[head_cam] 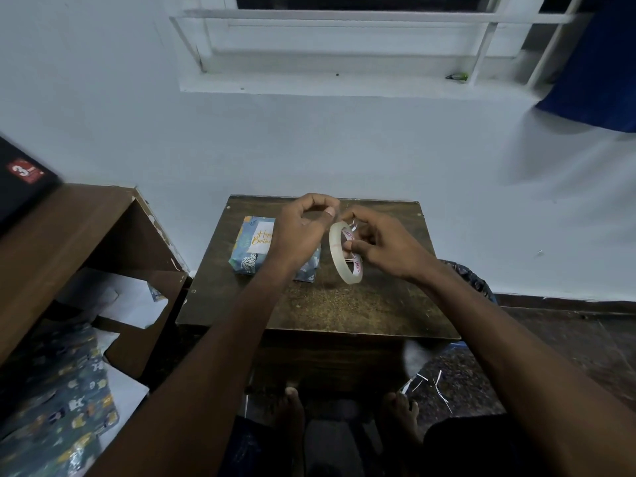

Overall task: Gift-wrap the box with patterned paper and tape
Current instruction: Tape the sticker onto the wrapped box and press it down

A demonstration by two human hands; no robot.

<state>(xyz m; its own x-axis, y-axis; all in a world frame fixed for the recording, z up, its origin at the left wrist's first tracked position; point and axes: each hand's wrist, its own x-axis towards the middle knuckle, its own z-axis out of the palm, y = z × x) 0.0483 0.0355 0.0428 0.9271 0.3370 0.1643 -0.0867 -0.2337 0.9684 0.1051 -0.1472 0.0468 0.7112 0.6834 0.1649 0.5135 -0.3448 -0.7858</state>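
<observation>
A box wrapped in blue patterned paper [253,251], with a white "Happy Birthday" tag on top, lies on the small dark wooden table [320,304]. My left forearm crosses over its right end. Above the table my right hand [382,246] grips a clear tape roll [339,256] held on edge, fingers through its core. My left hand [303,225] is raised just left of the roll, thumb and fingertips pinched together on the free tape end, which is barely visible.
A brown shelf unit [79,235] stands to the left with a black box [24,180] on top. Spare blue patterned paper [58,401] and white sheets lie below it. Paper scraps [430,383] litter the floor by my feet. A wall and window are behind the table.
</observation>
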